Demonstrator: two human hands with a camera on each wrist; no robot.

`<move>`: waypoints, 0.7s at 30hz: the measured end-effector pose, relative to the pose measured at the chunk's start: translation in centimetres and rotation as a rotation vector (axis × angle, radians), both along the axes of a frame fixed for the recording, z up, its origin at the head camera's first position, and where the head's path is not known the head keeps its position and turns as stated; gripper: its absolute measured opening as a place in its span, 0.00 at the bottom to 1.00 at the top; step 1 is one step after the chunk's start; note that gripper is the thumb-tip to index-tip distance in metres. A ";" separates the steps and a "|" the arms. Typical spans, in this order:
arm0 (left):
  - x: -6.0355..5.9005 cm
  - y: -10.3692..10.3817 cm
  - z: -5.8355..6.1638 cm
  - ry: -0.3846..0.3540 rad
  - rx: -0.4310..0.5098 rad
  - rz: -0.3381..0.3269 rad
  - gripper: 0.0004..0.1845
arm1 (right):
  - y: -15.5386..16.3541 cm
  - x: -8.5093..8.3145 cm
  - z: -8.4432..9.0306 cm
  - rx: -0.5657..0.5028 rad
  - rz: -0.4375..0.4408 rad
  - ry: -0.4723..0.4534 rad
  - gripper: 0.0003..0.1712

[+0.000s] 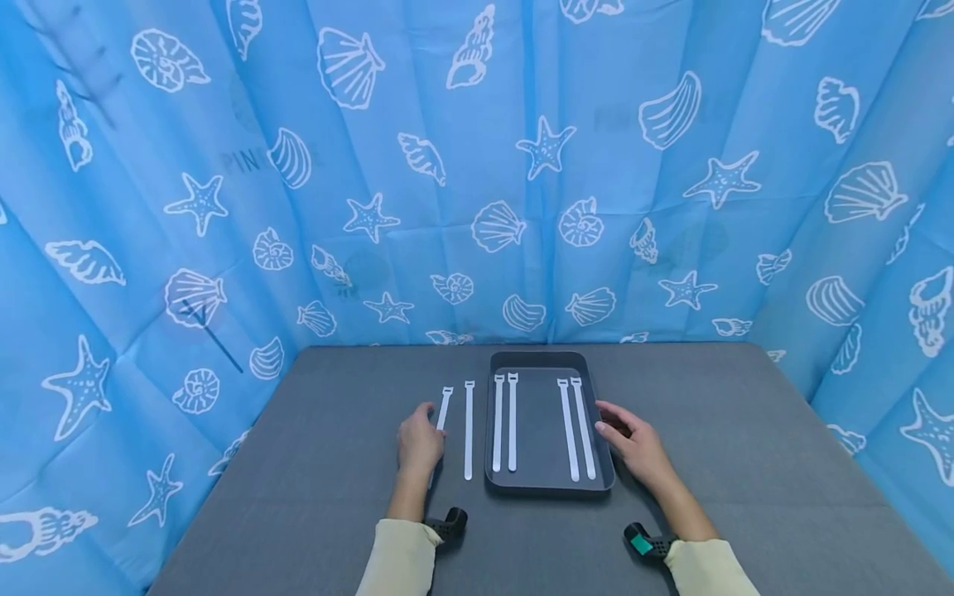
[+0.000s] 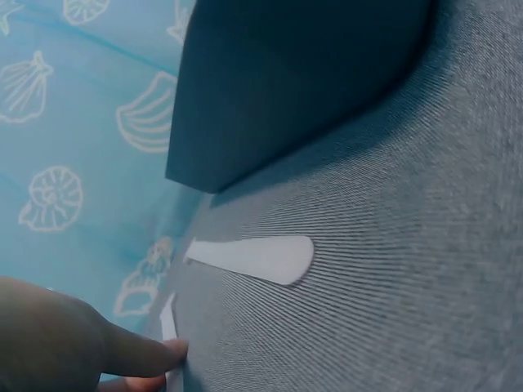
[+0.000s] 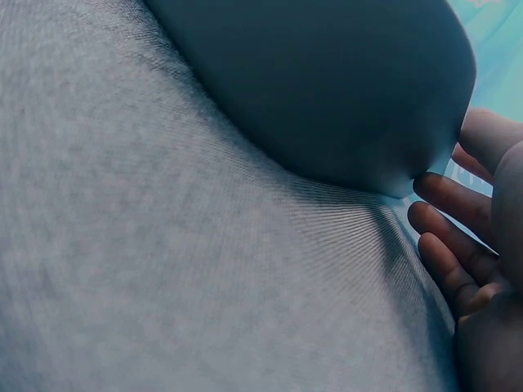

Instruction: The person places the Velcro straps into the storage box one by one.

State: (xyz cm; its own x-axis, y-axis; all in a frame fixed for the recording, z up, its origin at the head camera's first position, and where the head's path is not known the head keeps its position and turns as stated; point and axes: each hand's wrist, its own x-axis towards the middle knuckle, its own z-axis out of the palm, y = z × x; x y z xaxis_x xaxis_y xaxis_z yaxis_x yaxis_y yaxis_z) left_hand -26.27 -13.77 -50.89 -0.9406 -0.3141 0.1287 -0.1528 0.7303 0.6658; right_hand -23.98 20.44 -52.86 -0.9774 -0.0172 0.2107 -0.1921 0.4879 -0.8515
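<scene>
My left hand (image 1: 421,441) is over a white cable strap (image 1: 445,404) with a slotted head. In the left wrist view its fingers (image 2: 151,355) pinch that strap; the hand hides its lower part in the head view. Just right of it, a second strap (image 1: 469,430) lies on the table. My right hand (image 1: 639,443) is beside the right wall of a dark grey tray (image 1: 542,430), fingers loosely bent and a fingertip at the wall. Inside the tray one pair of white straps (image 1: 512,422) lies at the left, another pair (image 1: 583,426) at the right.
The grey cloth-covered table (image 1: 313,463) reaches back to a blue curtain (image 1: 447,165) with white shell prints, which also flanks it on both sides. A black wrist mount sits on each forearm, the right one (image 1: 647,542) with a green patch.
</scene>
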 end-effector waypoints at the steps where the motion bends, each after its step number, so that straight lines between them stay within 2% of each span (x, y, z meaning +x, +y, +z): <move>1: 0.0 0.0 0.1 0.001 -0.009 0.008 0.30 | 0.0 0.0 0.0 -0.001 -0.001 0.001 0.25; 5: 0.0 -0.2 0.2 0.011 -0.023 0.018 0.31 | 0.0 0.0 0.0 0.004 -0.002 0.008 0.25; 9: 0.0 -0.7 0.1 0.027 -0.033 -0.021 0.31 | 0.0 0.0 -0.1 -0.004 -0.003 0.009 0.25; 13: 0.1 -1.4 0.2 0.013 0.022 -0.125 0.30 | 0.0 0.0 -0.1 -0.006 -0.004 0.010 0.24; 18: 0.1 -2.6 0.5 -0.010 0.147 -0.281 0.28 | -0.1 -0.1 -0.1 -0.007 -0.003 0.006 0.24; 21: 0.2 -3.1 0.9 -0.006 0.211 -0.342 0.24 | -0.1 -0.1 -0.1 -0.005 0.000 0.006 0.24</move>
State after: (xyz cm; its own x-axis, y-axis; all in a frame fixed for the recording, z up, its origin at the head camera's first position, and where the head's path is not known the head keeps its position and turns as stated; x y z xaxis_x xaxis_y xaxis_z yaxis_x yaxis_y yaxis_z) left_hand -26.12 -16.86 -49.96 -0.9960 -0.0016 0.0894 0.0714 0.5867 0.8066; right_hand -24.09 20.37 -53.00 -0.9762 -0.0161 0.2164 -0.1971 0.4837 -0.8528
